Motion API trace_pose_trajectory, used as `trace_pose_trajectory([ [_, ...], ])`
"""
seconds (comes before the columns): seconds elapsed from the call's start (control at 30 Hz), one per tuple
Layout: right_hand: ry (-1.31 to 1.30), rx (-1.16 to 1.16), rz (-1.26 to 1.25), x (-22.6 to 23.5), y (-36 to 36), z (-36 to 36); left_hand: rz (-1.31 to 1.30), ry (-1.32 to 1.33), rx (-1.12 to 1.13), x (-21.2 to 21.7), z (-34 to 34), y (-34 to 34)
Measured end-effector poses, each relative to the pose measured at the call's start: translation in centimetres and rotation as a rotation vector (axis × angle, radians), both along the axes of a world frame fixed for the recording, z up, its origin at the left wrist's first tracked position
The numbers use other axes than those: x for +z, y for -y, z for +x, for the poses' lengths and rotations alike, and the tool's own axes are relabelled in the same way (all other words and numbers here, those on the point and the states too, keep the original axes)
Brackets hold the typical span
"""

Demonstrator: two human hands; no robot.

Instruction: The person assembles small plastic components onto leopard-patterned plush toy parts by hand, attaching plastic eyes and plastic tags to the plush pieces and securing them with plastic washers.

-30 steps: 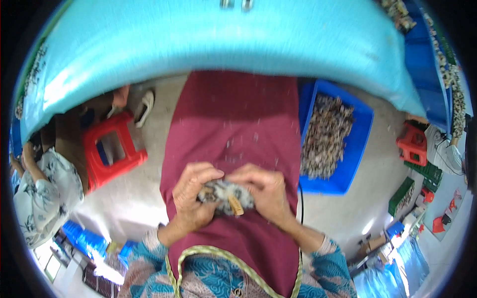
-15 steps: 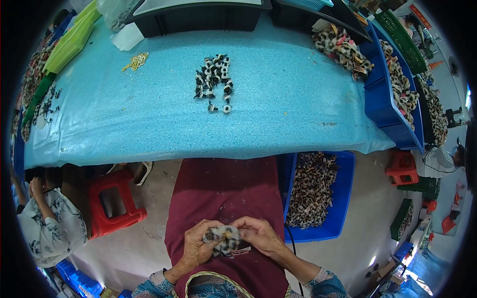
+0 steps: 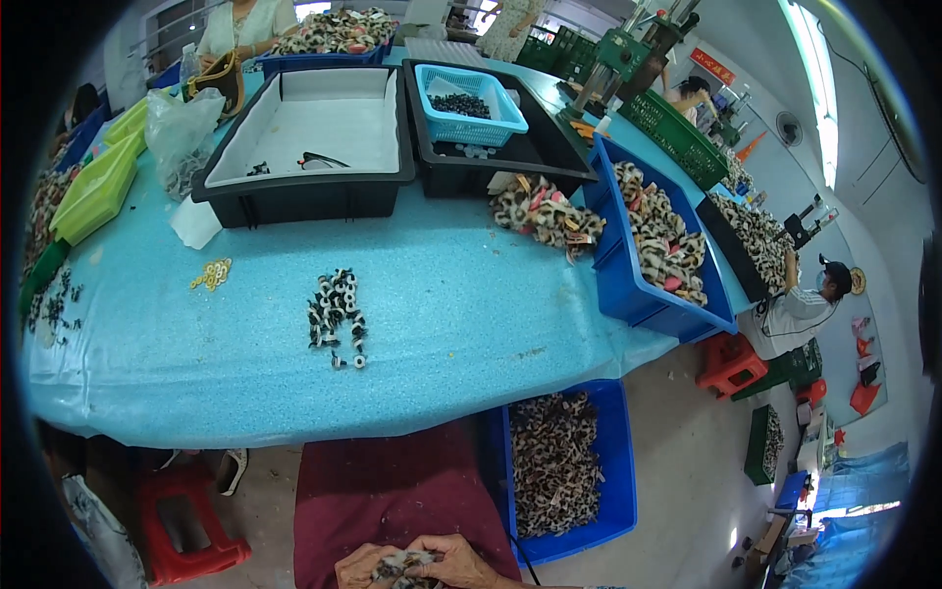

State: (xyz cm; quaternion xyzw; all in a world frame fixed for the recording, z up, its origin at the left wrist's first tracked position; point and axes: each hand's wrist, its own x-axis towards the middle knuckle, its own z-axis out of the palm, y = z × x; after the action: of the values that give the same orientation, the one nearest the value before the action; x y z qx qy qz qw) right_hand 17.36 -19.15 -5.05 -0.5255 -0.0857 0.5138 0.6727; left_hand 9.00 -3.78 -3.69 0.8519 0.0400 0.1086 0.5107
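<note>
Low in the view, over my maroon apron (image 3: 378, 501), I hold a small spotted plush piece (image 3: 400, 563) in white, grey and black. My left hand (image 3: 359, 566) grips its left side with bent fingers. From the right, my right hand (image 3: 453, 562) pinches it, thumb and fingers pressed into the fur. The picture's lower edge cuts off part of the plush piece and both wrists. On the blue table ahead lies a cluster of small black-and-white parts (image 3: 336, 309), apart from my hands. Farther left is a little pile of yellowish rings (image 3: 211, 274).
A blue bin (image 3: 618, 491) full of spotted pieces stands on the floor to my right. Black trays (image 3: 304, 206) line the table's back, near a plush heap (image 3: 549, 218) and another blue bin (image 3: 648, 304). A red stool (image 3: 196, 560) is at left; co-workers sit beyond.
The view has tilted up and turned right, so the table's far side now shows and my hands appear lower. Both hands still hold the plush piece.
</note>
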Motion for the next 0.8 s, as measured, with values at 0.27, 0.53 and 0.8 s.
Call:
trace_pose_trajectory([
  [0.27, 0.300, 0.150, -0.246, 2.5, -0.3, 2.2, -0.334, -0.405, 0.127, 0.7, 0.2, 0.3],
  [0.53, 0.282, -0.055, -0.248, 1.8, -2.2, 2.5, -0.518, -0.381, 0.241, 0.1, 1.6, -0.5],
  [0.8, 0.106, -0.025, -0.248, -0.7, -2.2, 1.2, -0.693, -0.536, 0.258, -1.5, 0.4, -0.9],
])
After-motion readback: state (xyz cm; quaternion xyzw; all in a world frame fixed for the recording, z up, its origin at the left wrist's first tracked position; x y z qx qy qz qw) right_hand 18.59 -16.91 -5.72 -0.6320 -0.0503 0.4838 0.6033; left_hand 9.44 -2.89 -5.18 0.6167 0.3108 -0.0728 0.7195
